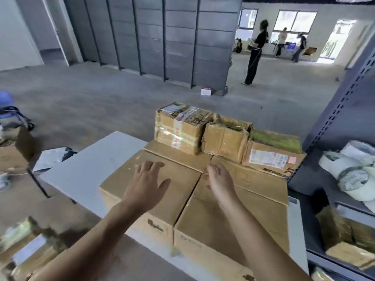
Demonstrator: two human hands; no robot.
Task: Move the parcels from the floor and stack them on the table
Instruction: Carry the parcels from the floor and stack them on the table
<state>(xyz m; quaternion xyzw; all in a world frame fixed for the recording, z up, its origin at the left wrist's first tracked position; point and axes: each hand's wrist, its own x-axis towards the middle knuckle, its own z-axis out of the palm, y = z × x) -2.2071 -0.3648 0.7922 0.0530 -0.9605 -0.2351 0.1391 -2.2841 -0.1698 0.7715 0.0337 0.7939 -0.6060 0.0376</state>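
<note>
Hands apart, holding nothing: left hand [146,183] flat with fingers spread over the left box [121,179], right hand [220,179] relaxed, edge-on, over the right box [253,209]. Contact with cardboard unclear. Boxes side by side on the white surface [85,171]. Three smaller parcels [178,130] in a row on top, far side. Blurred parcels [24,240] low at left.

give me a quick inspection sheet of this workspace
surface: white table, boxes on its right part
job's things: two big boxes in front, left box, right box; three small boxes on top behind; floor boxes near left, blurred
clutter: tape rolls on the rack
grips: left grip open over left box; right grip open over right box
cables: nothing seen
surroundings: grey lockers, metal rack, person standing far off
</note>
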